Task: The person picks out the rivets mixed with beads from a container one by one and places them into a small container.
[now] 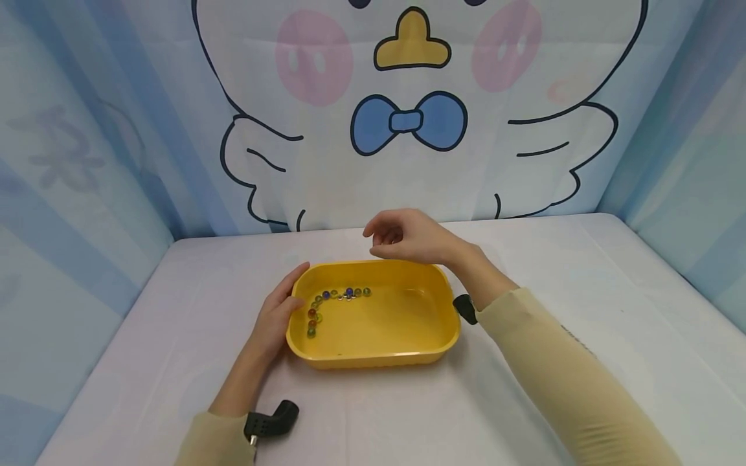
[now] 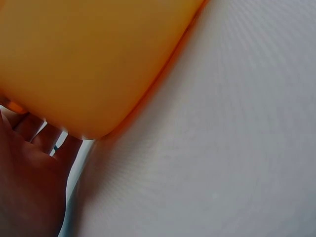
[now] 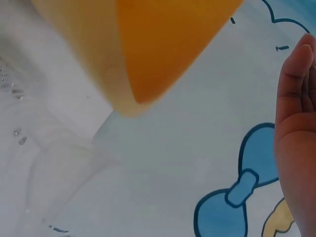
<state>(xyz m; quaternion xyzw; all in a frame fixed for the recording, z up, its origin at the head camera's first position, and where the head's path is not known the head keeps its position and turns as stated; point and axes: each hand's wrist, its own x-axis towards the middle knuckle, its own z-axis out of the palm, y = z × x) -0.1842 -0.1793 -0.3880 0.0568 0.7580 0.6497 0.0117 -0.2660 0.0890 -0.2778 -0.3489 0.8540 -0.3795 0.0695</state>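
Note:
A yellow plastic tray point(image 1: 379, 355) with rounded corners sits in the middle of the head view. Several glass marbles point(image 1: 311, 313), green, amber and blue, form a curved line along its left and far inner sides. Small shiny beads point(image 1: 347, 297) lie among those at the far side. My left hand point(image 1: 274, 319) grips the tray's left end, thumb over the rim and fingers along the outside wall. Beyond the far rim, my right hand point(image 1: 408, 236) hovers with loosely bent fingers and nothing visible between them. The left wrist view shows the tray's outside point(image 2: 94, 59) close up.
A white cloth covers the table point(image 1: 175, 310). Behind it hangs a curtain point(image 1: 408, 181) printed with a cartoon bird and blue bow tie. Patterned blue curtains point(image 1: 70, 194) stand on both sides. Black camera mounts point(image 1: 274, 421) are strapped to the wrists.

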